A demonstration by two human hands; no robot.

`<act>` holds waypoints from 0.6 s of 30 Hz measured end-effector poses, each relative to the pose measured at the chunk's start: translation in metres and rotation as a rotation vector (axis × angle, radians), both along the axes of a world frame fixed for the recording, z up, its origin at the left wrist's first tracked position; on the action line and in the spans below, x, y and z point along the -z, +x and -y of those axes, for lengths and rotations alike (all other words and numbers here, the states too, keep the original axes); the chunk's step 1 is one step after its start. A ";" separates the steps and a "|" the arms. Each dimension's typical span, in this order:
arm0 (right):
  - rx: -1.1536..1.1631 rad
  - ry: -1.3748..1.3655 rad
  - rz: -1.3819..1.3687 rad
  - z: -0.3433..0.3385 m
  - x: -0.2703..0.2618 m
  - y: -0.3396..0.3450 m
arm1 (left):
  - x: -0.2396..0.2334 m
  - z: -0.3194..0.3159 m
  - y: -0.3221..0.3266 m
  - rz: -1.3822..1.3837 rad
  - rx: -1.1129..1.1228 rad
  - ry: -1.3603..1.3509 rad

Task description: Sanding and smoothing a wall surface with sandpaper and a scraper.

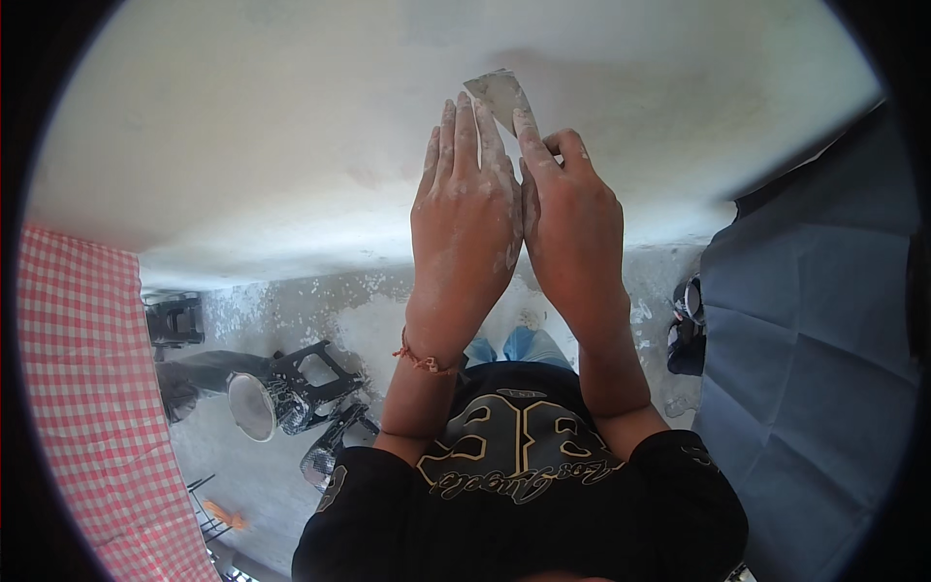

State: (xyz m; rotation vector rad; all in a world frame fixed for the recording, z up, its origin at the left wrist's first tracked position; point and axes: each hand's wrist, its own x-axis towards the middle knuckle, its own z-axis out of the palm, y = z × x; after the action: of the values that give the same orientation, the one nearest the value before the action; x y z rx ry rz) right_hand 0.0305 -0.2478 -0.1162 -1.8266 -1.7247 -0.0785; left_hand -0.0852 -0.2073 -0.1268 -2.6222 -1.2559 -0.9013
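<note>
A thin flat piece (502,91), dusty and grey-beige, lies against a pale plastered wall (291,131); whether it is folded sandpaper or a scraper blade, I cannot tell. My right hand (571,189) holds it, the index finger stretched along its face and another finger bent. Beside it, my left hand (465,189) reaches up with long, slightly parted fingers, its index fingertip at the piece's left edge. Whether those fingertips press on it is unclear. White dust or plaster coats both hands, which meet along their inner sides. An orange cord bracelet circles my left wrist.
Red-and-white checked cloth (87,349) hangs at the left, a grey-blue sheet (807,349) at the right. A black plastic stool (320,375) and a round container (252,406) stand on the spattered floor (247,473) at the lower left. More dark items (687,327) sit near the right sheet.
</note>
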 end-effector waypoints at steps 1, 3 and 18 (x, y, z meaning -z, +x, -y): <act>0.010 0.002 0.019 0.000 0.002 -0.001 | 0.001 0.000 -0.001 -0.012 0.003 0.012; 0.016 0.005 0.037 0.001 0.004 -0.003 | 0.002 0.000 -0.004 -0.023 0.002 0.023; 0.093 0.007 0.031 -0.004 -0.003 -0.025 | 0.001 -0.010 -0.022 -0.041 0.053 0.046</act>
State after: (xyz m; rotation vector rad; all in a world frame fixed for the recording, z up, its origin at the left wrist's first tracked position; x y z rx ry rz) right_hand 0.0056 -0.2437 -0.1128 -1.9096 -1.6573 -0.1510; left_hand -0.1068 -0.1971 -0.1273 -2.6363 -1.1473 -0.8690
